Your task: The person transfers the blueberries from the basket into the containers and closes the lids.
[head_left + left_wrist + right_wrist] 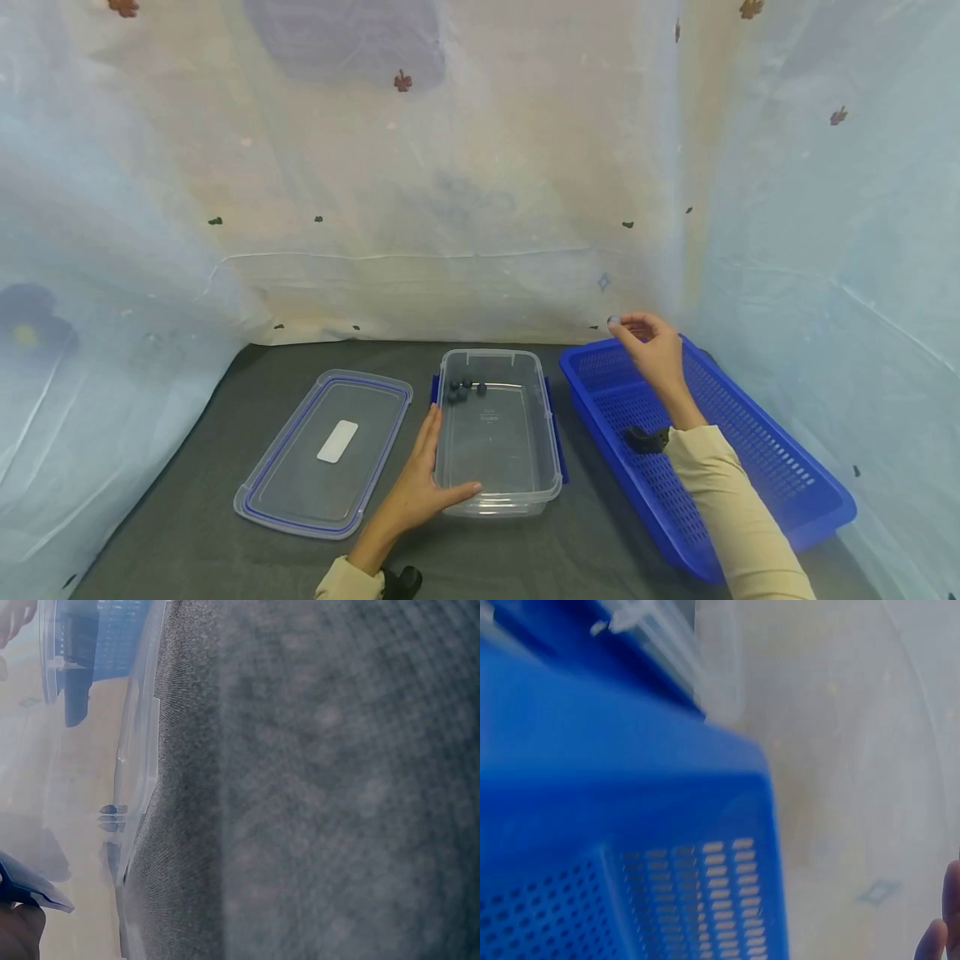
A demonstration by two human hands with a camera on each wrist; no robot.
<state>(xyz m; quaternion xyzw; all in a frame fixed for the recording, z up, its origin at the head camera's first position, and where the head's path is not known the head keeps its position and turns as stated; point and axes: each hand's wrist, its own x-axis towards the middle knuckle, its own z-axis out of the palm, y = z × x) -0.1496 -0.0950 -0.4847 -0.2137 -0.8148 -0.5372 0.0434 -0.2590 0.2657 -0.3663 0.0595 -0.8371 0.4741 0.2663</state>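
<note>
High over the far end of the blue basket [750, 450], my right hand [651, 346] pinches a small blueberry [613, 320] between thumb and fingertips. A clear plastic container [498, 450] with blue side latches stands at the centre, lidless, and several blueberries [462, 394] lie toward its far left corner. My left hand [420, 487] rests along the container's left side, fingers nearly straight and thumb spread over the near rim. In the left wrist view, a finger [21, 930] is at a blue latch [30, 889]. Only fingertips [932, 941] of the right hand show in the right wrist view.
Left of the container, its clear lid [292, 492] with a blue seal and a white label [337, 441] lies flat on the dark grey cloth [195, 500]. The perforated basket stands on the right. A patterned curtain [450, 250] closes off the back and sides.
</note>
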